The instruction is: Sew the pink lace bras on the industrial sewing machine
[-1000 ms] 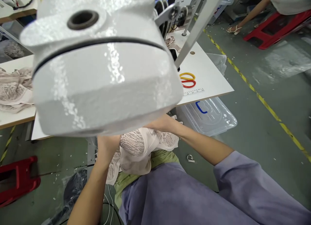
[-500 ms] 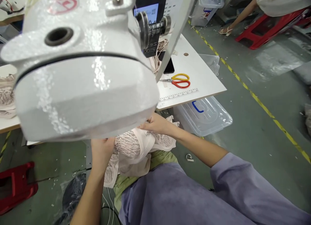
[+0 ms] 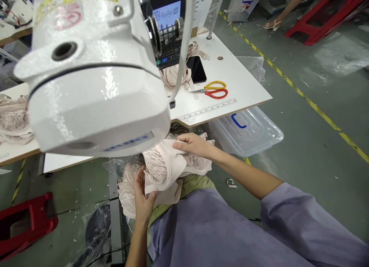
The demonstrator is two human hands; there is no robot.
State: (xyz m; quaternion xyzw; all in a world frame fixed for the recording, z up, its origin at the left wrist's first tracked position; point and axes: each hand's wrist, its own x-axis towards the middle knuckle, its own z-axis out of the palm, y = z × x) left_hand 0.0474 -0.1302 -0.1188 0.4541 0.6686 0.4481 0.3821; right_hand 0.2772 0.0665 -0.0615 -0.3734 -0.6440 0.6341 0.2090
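Observation:
A pale pink lace bra (image 3: 165, 165) lies over my lap, just below the head of a white sewing machine (image 3: 100, 105). My right hand (image 3: 191, 144) is closed on its upper edge, thumb on top and fingers underneath. At the lower left of the lace cup, my left hand (image 3: 144, 201) grips the edge, its thumb in front and its fingers partly behind the fabric. More lace fabric (image 3: 127, 194) of the same colour hangs to the left of that hand. The needle area is hidden behind the machine head.
On the white table (image 3: 248, 94) lie scissors (image 3: 215, 90), a black phone (image 3: 197, 69) and beige straps (image 3: 174, 76). A lidded plastic box (image 3: 248, 130) stands under the table edge. Another pile of lace pieces (image 3: 14, 120) rests at left. Red stools (image 3: 27, 224) stand on the floor.
My left hand has moved right and down to the cup's lower edge. The bra is turned more toward me, and my right hand keeps its hold. The view has shifted slightly.

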